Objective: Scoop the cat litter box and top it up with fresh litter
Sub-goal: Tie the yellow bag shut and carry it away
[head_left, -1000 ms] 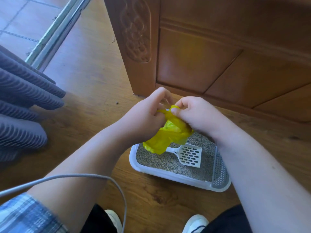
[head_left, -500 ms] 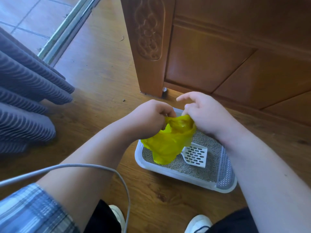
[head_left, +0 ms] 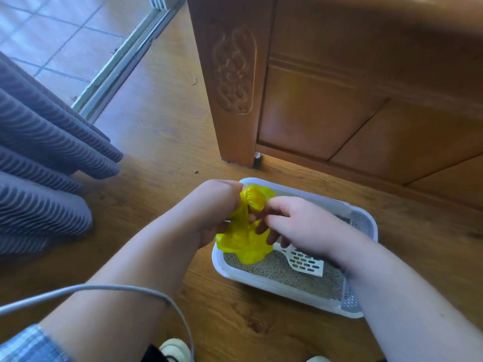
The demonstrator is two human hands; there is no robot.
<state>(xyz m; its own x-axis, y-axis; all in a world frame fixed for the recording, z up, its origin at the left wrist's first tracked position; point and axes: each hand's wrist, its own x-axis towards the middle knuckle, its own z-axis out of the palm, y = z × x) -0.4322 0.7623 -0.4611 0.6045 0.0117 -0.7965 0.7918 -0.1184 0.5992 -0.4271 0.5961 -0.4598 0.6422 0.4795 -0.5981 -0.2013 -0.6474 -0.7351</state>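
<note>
A white litter box with grey litter sits on the wooden floor in front of me. A white slotted scoop lies on the litter, its handle hidden under my hands. Above the box's left end I hold a crumpled yellow plastic bag. My left hand grips the bag's upper part. My right hand pinches the bag from the right with its fingertips. The bag hangs down to just above the litter.
A carved wooden cabinet stands right behind the box. Grey curtains hang at the left, with a sliding door track beyond. A grey cable crosses my left forearm. My white shoes are at the bottom edge.
Both hands have come lower over the box while working the yellow bag. My right hand's fingers have spread and shifted down the bag. The view has tilted toward the cabinet.
</note>
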